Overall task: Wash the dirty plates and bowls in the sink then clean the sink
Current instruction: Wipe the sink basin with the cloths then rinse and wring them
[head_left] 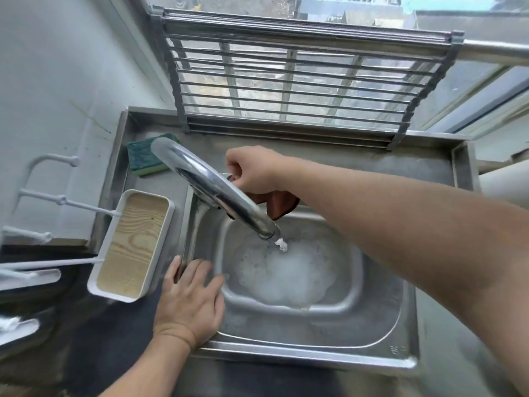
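Sink (312,325) between hands — left (190,300) flat on rim, right (253,170) behind.

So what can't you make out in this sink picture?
- Head view: sink drain and bottom, hidden under foam.
- Right hand fingertips and most of the brown cloth, behind the faucet.
- White rack, cut off by the left edge.

1. Left hand (190,303) lies flat, palm down, fingers spread and pointing toward one o'clock, wrist trailing to seven.
2. Right forearm reaches in from four o'clock toward ten.
3. Right hand (253,170) is curled, knuckles up, gripping something reddish-brown.
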Demonstrator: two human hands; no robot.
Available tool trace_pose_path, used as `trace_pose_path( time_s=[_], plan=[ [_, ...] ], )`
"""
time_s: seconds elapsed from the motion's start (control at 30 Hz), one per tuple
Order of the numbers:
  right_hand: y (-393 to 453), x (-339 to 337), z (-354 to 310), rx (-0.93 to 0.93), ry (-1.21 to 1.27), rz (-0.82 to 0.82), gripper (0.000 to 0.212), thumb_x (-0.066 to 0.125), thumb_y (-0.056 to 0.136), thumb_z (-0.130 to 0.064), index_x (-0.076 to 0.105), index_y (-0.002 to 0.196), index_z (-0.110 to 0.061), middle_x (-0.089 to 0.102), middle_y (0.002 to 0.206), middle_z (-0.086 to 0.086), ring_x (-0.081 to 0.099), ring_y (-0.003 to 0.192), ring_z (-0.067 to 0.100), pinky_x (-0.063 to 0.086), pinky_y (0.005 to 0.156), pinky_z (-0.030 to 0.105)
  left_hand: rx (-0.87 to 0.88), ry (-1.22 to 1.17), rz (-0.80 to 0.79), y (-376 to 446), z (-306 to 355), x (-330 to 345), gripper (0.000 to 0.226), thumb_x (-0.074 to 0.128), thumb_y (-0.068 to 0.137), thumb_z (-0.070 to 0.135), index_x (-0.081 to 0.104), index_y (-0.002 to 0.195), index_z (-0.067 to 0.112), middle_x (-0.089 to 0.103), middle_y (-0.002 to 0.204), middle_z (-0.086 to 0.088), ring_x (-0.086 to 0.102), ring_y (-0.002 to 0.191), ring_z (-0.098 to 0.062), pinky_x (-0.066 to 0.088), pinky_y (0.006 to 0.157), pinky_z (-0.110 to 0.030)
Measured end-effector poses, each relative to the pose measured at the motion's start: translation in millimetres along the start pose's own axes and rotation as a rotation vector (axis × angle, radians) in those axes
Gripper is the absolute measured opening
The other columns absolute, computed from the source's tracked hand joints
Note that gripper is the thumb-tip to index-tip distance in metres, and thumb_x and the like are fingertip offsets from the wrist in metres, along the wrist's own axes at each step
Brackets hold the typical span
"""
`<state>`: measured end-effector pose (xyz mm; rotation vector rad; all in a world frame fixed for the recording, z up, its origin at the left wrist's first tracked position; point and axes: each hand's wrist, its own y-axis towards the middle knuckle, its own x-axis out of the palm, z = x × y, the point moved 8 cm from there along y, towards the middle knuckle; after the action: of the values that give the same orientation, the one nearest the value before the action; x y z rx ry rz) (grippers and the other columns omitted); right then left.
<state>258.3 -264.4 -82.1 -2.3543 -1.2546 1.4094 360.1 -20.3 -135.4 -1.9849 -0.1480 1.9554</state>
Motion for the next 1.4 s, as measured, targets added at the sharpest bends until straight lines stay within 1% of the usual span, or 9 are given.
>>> trace_pose_path(
  time_s=[0.23,0.47,0.6,0.7,0.83,1.07,1.17,1.3,1.4],
  plan=[
    [10.7,24.7,-6.8,0.082,0.014,-0.245,0.072,0.064,0.088,-0.063,0.05,0.146,-0.023,0.061,0.131,-0.004,0.06,0.117,0.023,0.05,0.103,0.043,0.006,0.015,0.007,-1.6,-0.9,2.7,0.028,0.06,0.08,0.037,0.075,0.101,0.027,0.066,0.116,-0.007,0.063,0.117,-0.031,0.026,0.12,-0.063],
    [20.2,43.8,-8.3,0.042,0.14,-0.268,0.1,0.057,0.04,-0.082,0.059,0.117,-0.019,0.065,0.11,-0.003,0.065,0.098,0.023,0.056,0.091,0.04,0.006,0.029,-0.001,-2.5,-1.2,4.9,0.029,0.06,0.08,0.038,0.076,0.101,0.026,0.067,0.115,-0.006,0.063,0.117,-0.031,0.025,0.12,-0.063],
    [20.6,51.7,-8.1,0.056,0.183,-0.249,0.076,0.052,0.035,-0.081,0.047,0.089,-0.028,0.048,0.09,-0.007,0.051,0.09,0.023,0.046,0.082,0.035,0.005,0.033,-0.005,-2.1,-2.4,5.5,0.03,0.06,0.08,0.039,0.077,0.102,0.026,0.067,0.115,-0.007,0.063,0.117,-0.03,0.025,0.12,-0.063],
    [18.8,51.8,-7.4,0.089,0.303,-0.254,0.099,0.062,0.032,-0.08,0.045,0.111,-0.023,0.05,0.094,-0.007,0.054,0.097,0.025,0.047,0.084,0.036,0.005,0.034,-0.012,-1.8,-2.1,6.0,0.029,0.062,0.08,0.038,0.077,0.102,0.026,0.067,0.116,-0.007,0.063,0.118,-0.031,0.025,0.121,-0.063],
    [31.6,60.9,-2.3,0.091,0.429,-0.273,0.138,0.082,0.021,-0.088,0.055,0.135,-0.015,0.061,0.138,0.003,0.06,0.129,0.034,0.053,0.104,0.049,0.003,0.039,-0.008,-1.6,-2.0,5.7,0.029,0.063,0.08,0.038,0.076,0.102,0.026,0.067,0.116,-0.007,0.063,0.118,-0.03,0.024,0.121,-0.062],
    [5.2,39.2,-13.5,-0.007,0.132,-0.181,0.056,0.07,0.094,-0.056,0.061,0.139,-0.023,0.07,0.117,-0.002,0.066,0.104,0.025,0.054,0.091,0.037,0.006,0.026,-0.001,-1.2,-0.1,2.1,0.028,0.059,0.08,0.038,0.076,0.099,0.026,0.066,0.114,-0.006,0.064,0.116,-0.031,0.024,0.12,-0.063],
    [-11.6,3.3,-6.8,-0.047,0.078,-0.002,0.054,0.065,0.095,-0.062,0.06,0.143,-0.038,0.071,0.113,-0.01,0.063,0.102,0.013,0.047,0.088,0.028,0.007,0.014,0.007,-0.7,0.4,1.1,0.025,0.058,0.079,0.038,0.075,0.094,0.026,0.066,0.112,-0.005,0.065,0.115,-0.03,0.024,0.12,-0.062],
    [-49.7,-43.9,43.2,-0.011,0.668,0.239,0.028,0.081,0.091,-0.036,0.073,0.115,-0.024,0.079,0.086,-0.007,0.072,0.078,0.005,0.054,0.076,0.025,0.0,0.006,0.005,-0.7,-0.1,0.6,0.025,0.058,0.078,0.038,0.074,0.094,0.027,0.066,0.113,-0.005,0.065,0.115,-0.03,0.025,0.119,-0.062],
    [-107.7,-65.5,80.6,-0.153,1.52,0.222,0.012,0.073,0.092,-0.031,0.067,0.091,-0.021,0.074,0.097,0.001,0.072,0.104,0.027,0.058,0.095,0.044,-0.005,-0.005,-0.012,-1.1,0.4,0.6,0.027,0.055,0.078,0.04,0.074,0.094,0.027,0.066,0.112,-0.004,0.066,0.115,-0.029,0.025,0.119,-0.063]
  ],
)
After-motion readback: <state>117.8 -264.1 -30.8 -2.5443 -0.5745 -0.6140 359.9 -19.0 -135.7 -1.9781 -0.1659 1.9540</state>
